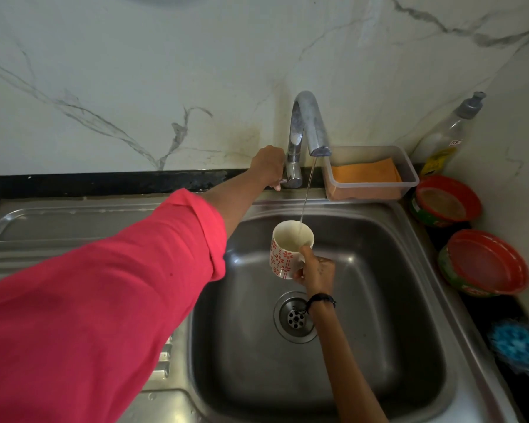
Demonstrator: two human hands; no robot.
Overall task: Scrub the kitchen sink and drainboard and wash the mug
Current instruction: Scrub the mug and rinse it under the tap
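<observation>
Both hands are engaged and well apart. Right hand [313, 270] grips the mug [289, 248] by its handle, fingers curled round it and thumb laid up near the rim. Left hand [268, 166] is closed over the tap lever [283, 181] at the base of the faucet [306, 132], knuckles up, fingers wrapped downward.

Mug: white with a red flower pattern, held nearly upright over the sink basin [379, 300], mouth up and tipped slightly toward 12 o'clock. Its long axis runs close to vertical. The handle points toward 4 o'clock, into the gripping palm. A thin water stream [307, 193] falls from the spout into the mug's mouth at its 1 o'clock rim. The mug sits at 11 o'clock from the right hand, and at 5 o'clock from the left hand, apart from it. It hangs above the drain strainer [295, 317], clear of the basin floor.

Left arm is extended fully toward 1 o'clock, pink sleeve [104, 300] rolled to the forearm, crossing the drainboard [28, 239]. Right forearm rises from 5 o'clock, a black wrist cord [321, 299] on it.

At 2 o'clock behind the basin stands a clear tub [409, 178] holding an orange cloth [364, 174]. A dish-soap bottle [449, 132], two red-rimmed round tubs [446, 201] and a blue scrub brush [516, 343] line the 3 o'clock edge.
</observation>
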